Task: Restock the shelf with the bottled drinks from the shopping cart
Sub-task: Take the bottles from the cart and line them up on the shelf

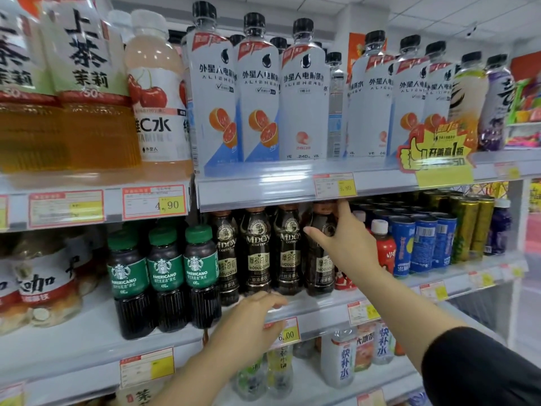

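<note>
A row of dark brown coffee bottles (pixel 257 253) stands on the middle shelf (pixel 322 303). My right hand (pixel 342 244) reaches up to the rightmost of them, a coffee bottle (pixel 320 259), with thumb and fingers curled round its upper part just under the shelf above. My left hand (pixel 251 320) hovers lower at the front lip of the middle shelf, fingers relaxed and holding nothing. The shopping cart is out of view.
Green-capped Americano bottles (pixel 164 276) stand left of the coffee row; blue cans (pixel 424 244) and a red bottle (pixel 385 247) stand right of it. Tall white electrolyte drinks (pixel 260 92) fill the upper shelf. Water bottles (pixel 342 356) sit on the shelf below.
</note>
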{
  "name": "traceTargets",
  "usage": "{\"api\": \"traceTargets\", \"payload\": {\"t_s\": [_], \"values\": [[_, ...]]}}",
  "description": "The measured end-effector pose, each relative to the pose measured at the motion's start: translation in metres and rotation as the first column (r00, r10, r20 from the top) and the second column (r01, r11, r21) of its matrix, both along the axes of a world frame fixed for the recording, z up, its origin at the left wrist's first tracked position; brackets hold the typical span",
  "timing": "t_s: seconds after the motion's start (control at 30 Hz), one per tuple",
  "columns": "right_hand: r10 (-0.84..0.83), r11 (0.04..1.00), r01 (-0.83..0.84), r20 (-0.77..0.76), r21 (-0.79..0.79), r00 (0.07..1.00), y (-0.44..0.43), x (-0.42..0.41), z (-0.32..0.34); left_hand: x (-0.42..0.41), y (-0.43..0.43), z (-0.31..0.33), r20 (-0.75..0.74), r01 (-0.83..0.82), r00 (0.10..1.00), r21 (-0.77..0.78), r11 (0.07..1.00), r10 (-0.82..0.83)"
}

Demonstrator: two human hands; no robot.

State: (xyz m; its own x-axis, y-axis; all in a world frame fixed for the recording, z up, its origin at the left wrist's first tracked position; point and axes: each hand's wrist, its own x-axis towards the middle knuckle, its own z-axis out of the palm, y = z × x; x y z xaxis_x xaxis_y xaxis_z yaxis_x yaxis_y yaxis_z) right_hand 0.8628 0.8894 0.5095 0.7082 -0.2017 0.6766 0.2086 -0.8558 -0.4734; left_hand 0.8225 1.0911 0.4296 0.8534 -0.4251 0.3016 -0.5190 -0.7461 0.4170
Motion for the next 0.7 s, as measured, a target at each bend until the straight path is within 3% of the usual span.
{"api": "traceTargets", "payload": {"t_s": [0.13, 0.33, 0.43, 0.57, 0.7], "values": [[-0.059, 0.997, 0.061, -0.038, 0.044, 0.998, 0.005, 0.011, -0.007, 0.000, 0.000, 0.001, -0.005, 0.006, 1.000, 0.000, 1.000, -0.006], [-0.017, 1.000, 0.018, -0.132, 0.001, 0.991, 0.005, -0.004, -0.035, -0.004, 0.003, 0.000, 0.000, 0.036, 0.999, 0.006, 0.999, -0.036], [0.013, 0.997, -0.014, 0.010, 0.075, 1.000, 0.008, -0.030, -0.053, -0.013, 0.011, -0.003, 0.032, 0.047, 0.998, -0.033, 0.998, -0.046], [0.183, 0.978, -0.193, 0.125, 0.075, 0.975, 0.038, -0.075, -0.095, -0.040, 0.039, -0.023, 0.056, 0.047, 0.998, -0.119, 0.992, -0.040], [0.418, 0.905, -0.417, 0.005, 0.080, 0.908, 0.095, -0.108, -0.141, -0.081, 0.093, -0.072, -0.033, -0.085, 0.996, -0.253, 0.964, 0.079]]}}
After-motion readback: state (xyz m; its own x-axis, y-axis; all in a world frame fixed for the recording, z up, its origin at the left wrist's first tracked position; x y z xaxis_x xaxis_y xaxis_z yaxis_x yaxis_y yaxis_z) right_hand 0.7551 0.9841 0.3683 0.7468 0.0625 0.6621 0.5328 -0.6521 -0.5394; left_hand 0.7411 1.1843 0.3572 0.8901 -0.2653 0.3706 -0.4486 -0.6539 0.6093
